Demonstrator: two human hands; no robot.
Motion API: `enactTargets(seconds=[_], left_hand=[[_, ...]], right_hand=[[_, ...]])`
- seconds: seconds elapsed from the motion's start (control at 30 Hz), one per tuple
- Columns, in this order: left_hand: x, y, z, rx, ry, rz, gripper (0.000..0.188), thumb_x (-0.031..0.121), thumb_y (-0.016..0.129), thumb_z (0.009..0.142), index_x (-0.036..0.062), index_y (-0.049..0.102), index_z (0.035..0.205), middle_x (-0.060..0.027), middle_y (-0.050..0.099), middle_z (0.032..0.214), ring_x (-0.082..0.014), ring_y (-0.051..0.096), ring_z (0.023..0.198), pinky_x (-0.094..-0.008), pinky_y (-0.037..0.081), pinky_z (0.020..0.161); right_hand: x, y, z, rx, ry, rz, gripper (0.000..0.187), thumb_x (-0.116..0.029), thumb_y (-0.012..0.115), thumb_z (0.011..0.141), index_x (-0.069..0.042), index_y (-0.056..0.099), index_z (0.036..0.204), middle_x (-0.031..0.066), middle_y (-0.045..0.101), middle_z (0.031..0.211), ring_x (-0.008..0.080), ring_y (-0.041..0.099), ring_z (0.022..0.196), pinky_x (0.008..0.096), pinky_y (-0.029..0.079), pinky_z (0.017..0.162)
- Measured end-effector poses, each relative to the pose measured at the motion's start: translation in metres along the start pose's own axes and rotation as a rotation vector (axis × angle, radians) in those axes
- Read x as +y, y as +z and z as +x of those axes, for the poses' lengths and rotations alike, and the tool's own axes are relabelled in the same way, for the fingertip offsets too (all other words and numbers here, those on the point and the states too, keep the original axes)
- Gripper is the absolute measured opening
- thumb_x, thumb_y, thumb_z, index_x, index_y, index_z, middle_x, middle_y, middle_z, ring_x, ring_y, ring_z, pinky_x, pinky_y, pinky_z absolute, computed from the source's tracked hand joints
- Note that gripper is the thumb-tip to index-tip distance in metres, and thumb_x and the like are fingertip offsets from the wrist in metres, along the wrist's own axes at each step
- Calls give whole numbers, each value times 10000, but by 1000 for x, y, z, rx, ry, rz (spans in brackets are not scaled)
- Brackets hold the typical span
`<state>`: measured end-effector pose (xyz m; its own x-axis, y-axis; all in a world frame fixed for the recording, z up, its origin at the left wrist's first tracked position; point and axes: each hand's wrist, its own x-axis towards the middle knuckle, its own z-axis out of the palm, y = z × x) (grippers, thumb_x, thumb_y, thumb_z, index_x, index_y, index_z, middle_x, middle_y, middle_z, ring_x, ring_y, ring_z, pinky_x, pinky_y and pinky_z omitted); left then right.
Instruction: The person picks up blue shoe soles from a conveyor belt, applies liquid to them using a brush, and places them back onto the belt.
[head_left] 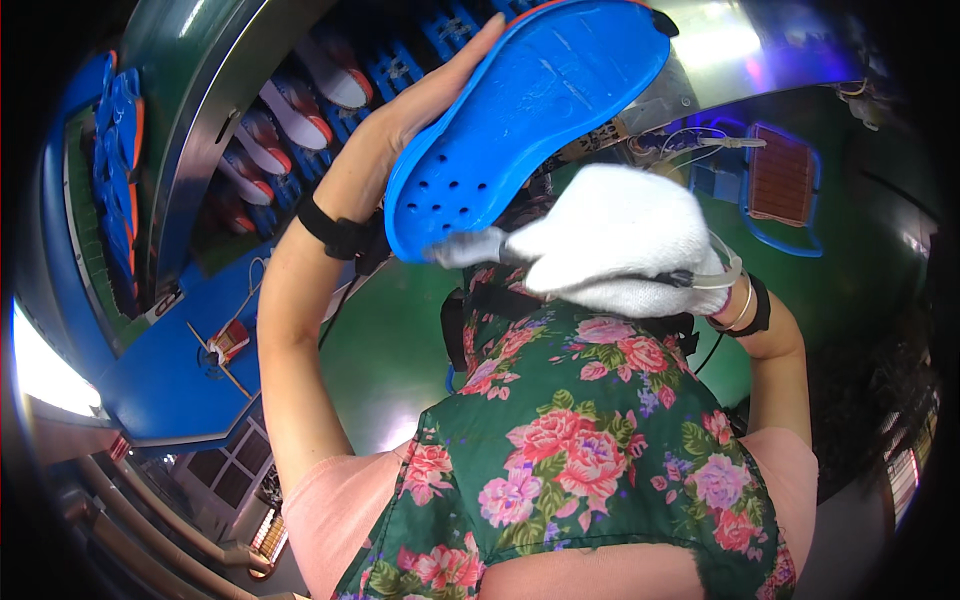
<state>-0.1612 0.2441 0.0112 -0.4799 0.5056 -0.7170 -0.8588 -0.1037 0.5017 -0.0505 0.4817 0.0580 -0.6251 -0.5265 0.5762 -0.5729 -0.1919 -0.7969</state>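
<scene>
Raised in front of me is a blue shoe sole (530,110), its hollow inner face toward me, with a group of small holes at the near end and an orange edge at the far end. My bare left hand (435,95) grips it along the left side, most of the fingers hidden behind it. A white knitted glove covers my right hand (620,235), which is closed round a small brush (468,247). The brush's bristles touch the sole's near end beside the holes and look slightly blurred. A clear tube (725,265) runs along the gloved wrist.
To the left, shoes (290,115) stand in rows on blue racks inside a metal-framed machine (195,130). Blue soles with orange edges (120,160) are lined up farther left, above a blue table (180,380). A blue-framed stool (783,180) is at the right.
</scene>
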Motion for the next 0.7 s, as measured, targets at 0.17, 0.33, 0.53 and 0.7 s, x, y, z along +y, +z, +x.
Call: enactTargets(seconds=[0.17,0.33,0.53,0.7], left_hand=[[-13,29,-18,-98,175,-6,821,702,392,1037,68,472,1553,-191,582,1478,-294,645,1260,-410,573,1023],[-28,30,-20,-157,167,-171,831,705,384,1037,71,437,1572,-187,568,1491,-283,627,1284,-411,546,1066],[-48,5,-16,-367,50,-355,862,737,370,1021,73,440,1567,-189,578,1477,-296,640,1257,-438,566,1030],[-55,19,-29,-359,-122,-322,1001,864,377,920,93,424,1556,-247,668,1291,-429,734,821,-565,624,638]], right_hand=[[7,-2,-5,103,224,124,133,-39,839,817,-61,813,946,120,792,1020,250,762,955,346,592,864],[16,-8,-11,238,410,241,140,26,808,795,15,790,934,186,784,1038,269,765,966,388,609,848],[26,-19,-17,215,491,331,140,37,787,823,24,784,962,188,773,1096,199,748,867,307,609,746],[16,-48,-19,221,689,275,117,51,745,845,34,766,959,192,763,1125,190,736,886,298,601,753]])
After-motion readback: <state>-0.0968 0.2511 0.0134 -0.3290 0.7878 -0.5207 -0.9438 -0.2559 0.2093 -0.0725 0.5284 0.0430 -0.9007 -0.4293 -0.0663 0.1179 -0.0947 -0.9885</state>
